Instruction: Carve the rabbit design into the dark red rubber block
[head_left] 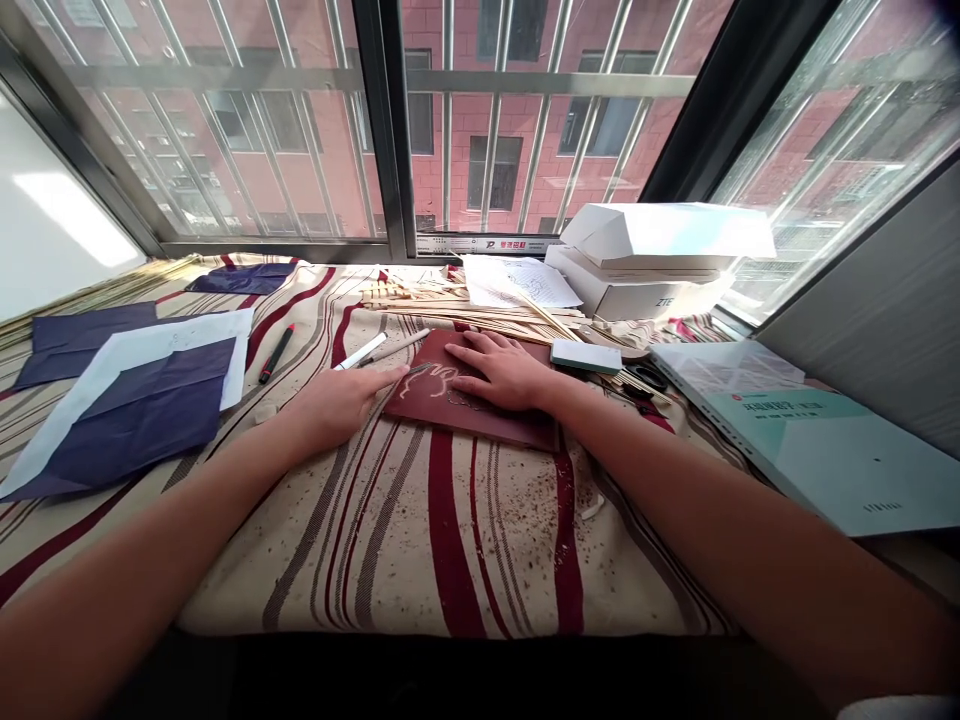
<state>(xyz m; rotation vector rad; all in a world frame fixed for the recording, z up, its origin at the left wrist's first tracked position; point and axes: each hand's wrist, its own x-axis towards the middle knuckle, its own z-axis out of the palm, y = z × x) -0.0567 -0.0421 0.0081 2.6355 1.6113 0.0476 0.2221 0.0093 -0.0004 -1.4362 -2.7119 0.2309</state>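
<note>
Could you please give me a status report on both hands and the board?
Right hand flat on reddish-brown board. Left hand: fingertips at its left edge, grip unclear. Crumbs scattered on striped cloth in front.

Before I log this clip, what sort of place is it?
Probably a room at home, set up for handiwork by a window: metal bars stand outside the glass, a striped cloth covers the surface, and a reddish-brown board lies under the right hand.
</note>
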